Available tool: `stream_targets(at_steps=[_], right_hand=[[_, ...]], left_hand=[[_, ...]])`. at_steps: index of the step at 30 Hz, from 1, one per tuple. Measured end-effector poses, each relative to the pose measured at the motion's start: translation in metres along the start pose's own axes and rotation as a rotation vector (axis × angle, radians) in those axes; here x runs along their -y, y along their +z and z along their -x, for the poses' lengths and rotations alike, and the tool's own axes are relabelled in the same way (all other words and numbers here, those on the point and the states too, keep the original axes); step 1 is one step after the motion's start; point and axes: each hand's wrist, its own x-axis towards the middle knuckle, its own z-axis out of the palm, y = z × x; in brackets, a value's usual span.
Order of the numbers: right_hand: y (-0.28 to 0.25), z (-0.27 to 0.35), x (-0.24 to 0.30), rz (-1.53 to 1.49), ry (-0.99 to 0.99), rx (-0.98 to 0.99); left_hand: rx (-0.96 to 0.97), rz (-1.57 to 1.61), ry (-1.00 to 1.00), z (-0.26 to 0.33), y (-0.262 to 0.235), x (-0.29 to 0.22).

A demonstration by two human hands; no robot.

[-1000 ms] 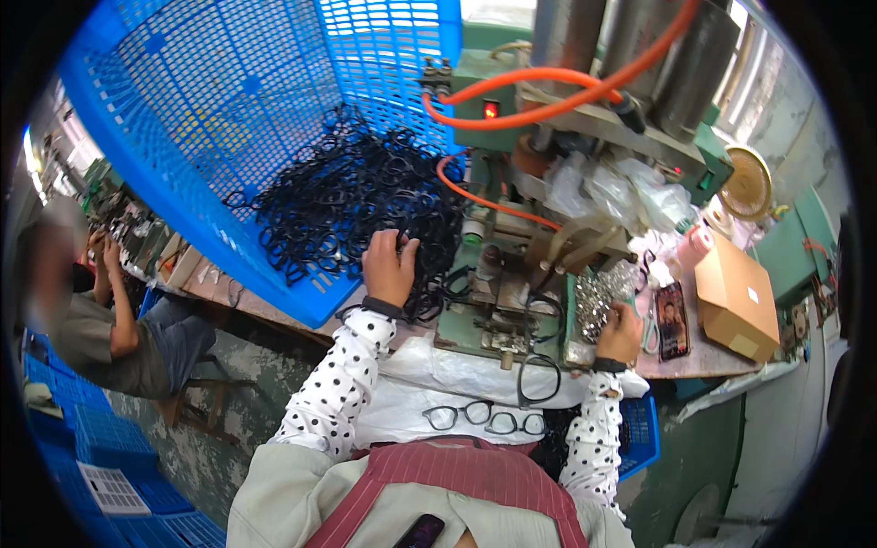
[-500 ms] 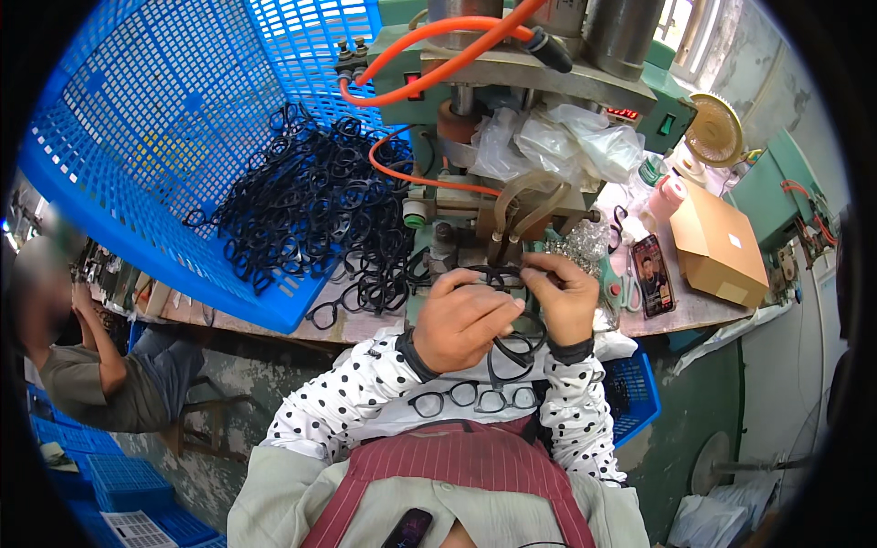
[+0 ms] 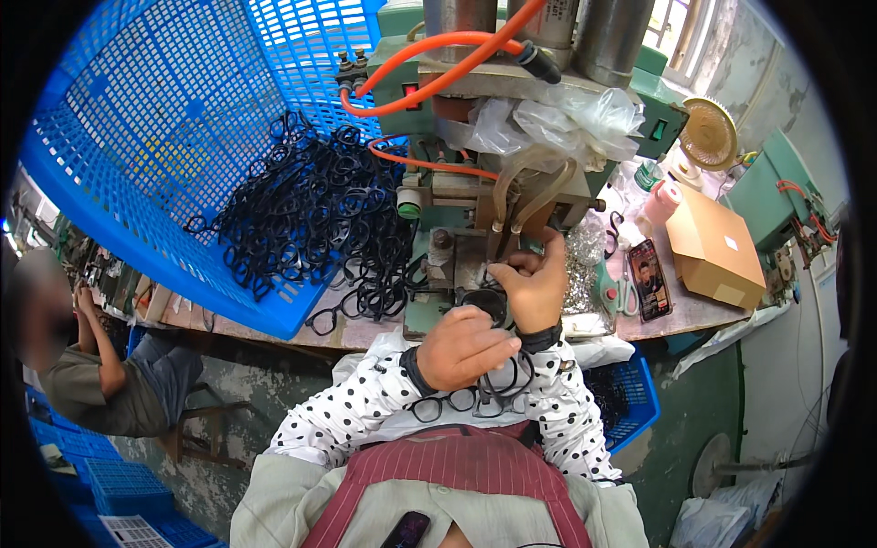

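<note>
My left hand (image 3: pixel 464 349) is closed in front of the press, fingers together. A black eyeglass frame (image 3: pixel 528 373) hangs from it over my lap. My right hand (image 3: pixel 534 285) reaches up to the metal fixture (image 3: pixel 470 254) under two tan hoses, with thumb and fingers bent inward. A second black eyeglass frame (image 3: pixel 487 300) sits at the fixture between my hands, and my right fingers seem to grip its upper part. The fingertips are partly hidden. More eyeglass frames (image 3: pixel 443 404) lie on the white cloth across my lap.
A big tilted blue basket (image 3: pixel 183 265) at left spills a heap of black frames (image 3: pixel 311 205) onto the bench. At right are scissors (image 3: pixel 627 297), a phone (image 3: pixel 650 281) and a cardboard box (image 3: pixel 717 247). Orange hoses (image 3: pixel 438 46) cross the press. A person (image 3: pixel 100 384) sits far left.
My right hand has turned and moved left towards the fixture with the upper frame. My left hand has come slightly down and nearer, and the hanging frame has dropped lower.
</note>
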Motion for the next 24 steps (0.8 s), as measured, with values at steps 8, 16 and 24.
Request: stream_targets(at_steps=[8,16,24], right_hand=[[0.001,0.001,-0.012,-0.195,-0.017,0.036],[0.012,0.01,-0.018,-0.31,-0.06,-0.14],[-0.054,-0.03,-0.061,0.66,-0.5,-0.325]], left_hand=[[-0.007,-0.006,0.036,-0.015,-0.028,0.013],[-0.319,0.026,-0.572,-0.045,-0.059,0.025],[0.118,0.111,-0.107,-0.004,0.001,0.008]])
